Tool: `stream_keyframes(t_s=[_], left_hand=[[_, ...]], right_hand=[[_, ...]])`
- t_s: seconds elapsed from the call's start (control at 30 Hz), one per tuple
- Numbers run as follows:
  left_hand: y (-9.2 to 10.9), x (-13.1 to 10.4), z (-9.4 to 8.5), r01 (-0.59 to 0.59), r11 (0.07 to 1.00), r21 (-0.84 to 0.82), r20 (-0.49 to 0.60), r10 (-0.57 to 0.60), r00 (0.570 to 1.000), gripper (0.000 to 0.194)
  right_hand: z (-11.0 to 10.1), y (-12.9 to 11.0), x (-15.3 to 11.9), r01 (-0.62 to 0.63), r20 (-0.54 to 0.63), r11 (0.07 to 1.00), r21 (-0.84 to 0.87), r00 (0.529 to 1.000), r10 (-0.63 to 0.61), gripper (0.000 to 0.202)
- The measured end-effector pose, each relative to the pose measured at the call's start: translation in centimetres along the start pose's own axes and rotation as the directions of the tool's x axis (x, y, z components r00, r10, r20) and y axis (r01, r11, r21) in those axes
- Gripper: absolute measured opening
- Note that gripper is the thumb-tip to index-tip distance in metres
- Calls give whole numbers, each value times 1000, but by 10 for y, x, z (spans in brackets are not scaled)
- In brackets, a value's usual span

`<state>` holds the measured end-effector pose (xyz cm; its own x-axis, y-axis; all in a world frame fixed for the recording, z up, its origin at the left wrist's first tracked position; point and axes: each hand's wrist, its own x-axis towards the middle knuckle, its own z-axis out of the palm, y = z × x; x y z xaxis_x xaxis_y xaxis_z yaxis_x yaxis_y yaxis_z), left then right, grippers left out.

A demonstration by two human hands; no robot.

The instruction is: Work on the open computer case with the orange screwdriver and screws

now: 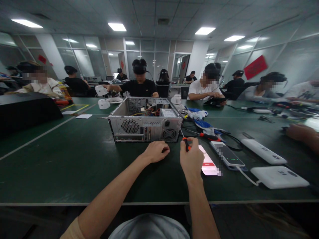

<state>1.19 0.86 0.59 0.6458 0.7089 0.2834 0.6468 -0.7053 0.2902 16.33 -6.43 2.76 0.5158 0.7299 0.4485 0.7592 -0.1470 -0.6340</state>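
Observation:
A computer case (pixel 152 128) lies on its side with its top off, its rear panel with a vent grille and a power supply facing me. Wires and parts show inside it. My right hand (pixel 191 159) is closed round the black and orange handle of a screwdriver (pixel 185 144). The shaft points up and left, its tip at the right edge of the rear panel; whether it sits on a screw is too small to tell. My left hand (pixel 157 151) rests on the table before the case, fingers curled in a loose fist, with nothing visible in it.
Right of my right hand lie a lit phone (pixel 208 162), a second phone (pixel 228 154), white power banks (pixel 279 177), another screwdriver (pixel 210 136) and blue-white gloves (pixel 203 124). A black panel (pixel 27 109) stands at left. Several people sit across the green table (pixel 62 166).

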Motion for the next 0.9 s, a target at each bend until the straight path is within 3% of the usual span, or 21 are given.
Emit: stream_keyframes(t_s=[0.3,0.9], left_hand=[[0,0,1,-13,1000,-23,-7,13,1000,23],[1,0,-2,-11,999,-41,-76,8,997,19]], right_hand=[[-8,-8,1,-42,87,995,-92,995,50,29],[-5,-2,0,-42,53,993,-107,997,48,28]])
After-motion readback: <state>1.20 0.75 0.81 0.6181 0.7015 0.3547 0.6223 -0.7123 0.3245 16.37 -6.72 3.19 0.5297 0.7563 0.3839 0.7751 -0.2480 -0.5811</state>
